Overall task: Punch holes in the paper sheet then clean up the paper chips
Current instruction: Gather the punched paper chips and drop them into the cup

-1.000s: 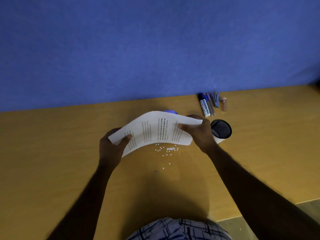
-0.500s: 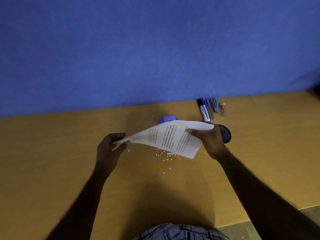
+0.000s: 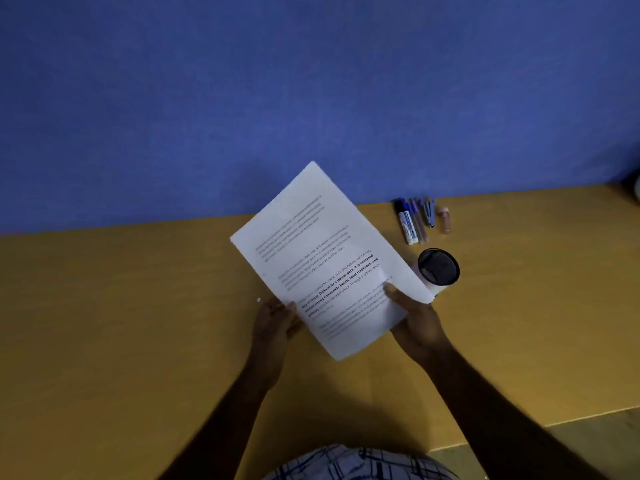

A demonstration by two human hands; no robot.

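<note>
Paper sheet (image 3: 322,261), long axis slanting up-left from the body, pinched at its near end between right fingers (image 3: 393,291) and left fingers (image 3: 284,308), above the surface (image 3: 121,323).

Counting what is showing on the desk

One paper sheet (image 3: 325,258), one paper chip (image 3: 258,300) at its eight o'clock, one cup (image 3: 438,268) at three, roughly five pens (image 3: 414,220) lying at two, two hands holding.
</note>
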